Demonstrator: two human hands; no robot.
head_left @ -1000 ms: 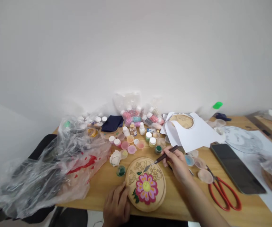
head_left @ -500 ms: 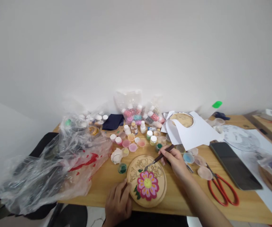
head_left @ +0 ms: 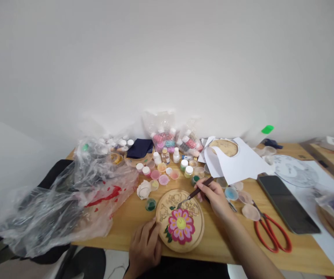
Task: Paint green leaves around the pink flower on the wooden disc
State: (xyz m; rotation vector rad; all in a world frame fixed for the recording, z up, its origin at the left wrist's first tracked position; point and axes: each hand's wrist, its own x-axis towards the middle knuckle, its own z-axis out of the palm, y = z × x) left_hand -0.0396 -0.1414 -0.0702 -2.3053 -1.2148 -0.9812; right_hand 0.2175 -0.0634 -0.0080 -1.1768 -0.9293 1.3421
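In front of me a round wooden board [head_left: 162,242] lies near the table's front edge. It bears a pink and magenta flower with a yellow centre [head_left: 181,223], dark green leaves and unpainted outlined shapes. My left hand [head_left: 145,242] is closed, its fingers together at the board's left rim and gripping it. Between the fingers of my right hand [head_left: 215,197] is a palette knife [head_left: 197,191] with a dark handle. Its small metal blade touches the board just above the flower. A cup of dark green paint [head_left: 150,204] stands at the board's upper left.
Small paint cups [head_left: 164,179] and white-capped jars [head_left: 188,171] stand behind the board. Crumpled plastic [head_left: 97,201] covers the left side. Red-handled scissors [head_left: 273,234], a phone [head_left: 288,203] and cut white paper [head_left: 242,162] lie right. A crumpled tissue [head_left: 143,189] sits left of the cups.
The view has shifted very slightly. Both hands and the palette knife keep nearly the same place on the board, with the blade still just above the flower.
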